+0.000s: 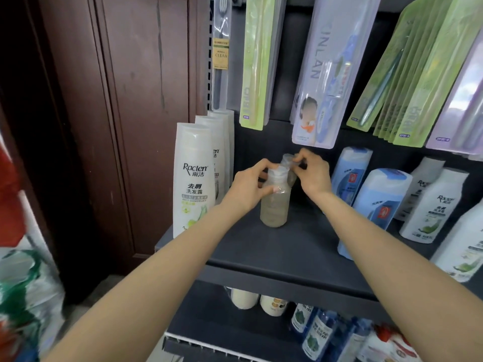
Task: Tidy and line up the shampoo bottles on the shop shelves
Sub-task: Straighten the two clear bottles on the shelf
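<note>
Two bare forearms reach from the near edge over a dark shop shelf point(300, 262). The left hand point(248, 186) curls around the neck of a clear shampoo bottle point(274, 205) standing upright mid-shelf, while just behind and to the right the right hand point(312, 173) pinches the cap of a second clear bottle point(288, 163), mostly hidden. A row of white Raclen shampoo bottles point(193, 178) lines the left edge, blue-capped bottles point(376, 199) and more white bottles point(433, 205) stand at right, and packaged toothbrushes point(324, 74) hang farther back, above the shelf.
</note>
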{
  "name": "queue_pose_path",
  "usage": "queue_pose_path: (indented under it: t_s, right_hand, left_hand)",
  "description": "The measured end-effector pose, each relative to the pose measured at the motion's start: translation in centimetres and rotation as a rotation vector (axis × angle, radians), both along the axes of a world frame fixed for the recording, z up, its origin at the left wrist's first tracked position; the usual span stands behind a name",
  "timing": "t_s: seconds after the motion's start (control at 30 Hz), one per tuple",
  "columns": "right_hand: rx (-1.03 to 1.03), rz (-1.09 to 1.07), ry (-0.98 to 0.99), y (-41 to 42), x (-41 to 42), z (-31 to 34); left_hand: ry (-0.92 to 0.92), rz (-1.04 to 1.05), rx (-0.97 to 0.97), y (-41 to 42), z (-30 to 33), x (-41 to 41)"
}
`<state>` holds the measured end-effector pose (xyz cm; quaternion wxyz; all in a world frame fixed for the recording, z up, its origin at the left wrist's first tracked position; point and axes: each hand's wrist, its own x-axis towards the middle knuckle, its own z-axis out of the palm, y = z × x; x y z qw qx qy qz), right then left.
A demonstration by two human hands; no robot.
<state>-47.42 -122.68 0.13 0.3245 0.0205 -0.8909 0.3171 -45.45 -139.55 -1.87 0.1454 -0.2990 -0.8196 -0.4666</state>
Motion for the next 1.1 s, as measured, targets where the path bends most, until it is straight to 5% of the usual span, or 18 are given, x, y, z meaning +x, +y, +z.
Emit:
queue_pose_path:
  t_s: [0.63,0.97,1.1]
  right_hand:
    - [0.055,-0.072,0.067,-0.2,8.3,-0.7]
    - [-0.755,0.164,-0.091,-0.2,11.1,0.0]
    - [-0.93,0.188,-0.025,-0.6,12.2,-0.3]
  left_hand:
    - [0.009,0.008,-0.016,1.0,-0.3,-0.3]
    - [0.18,0.064,0.062,0.1,0.0,2.5]
    - [-0.089,-0.137,-0.085,-2.2,-0.4,5.1]
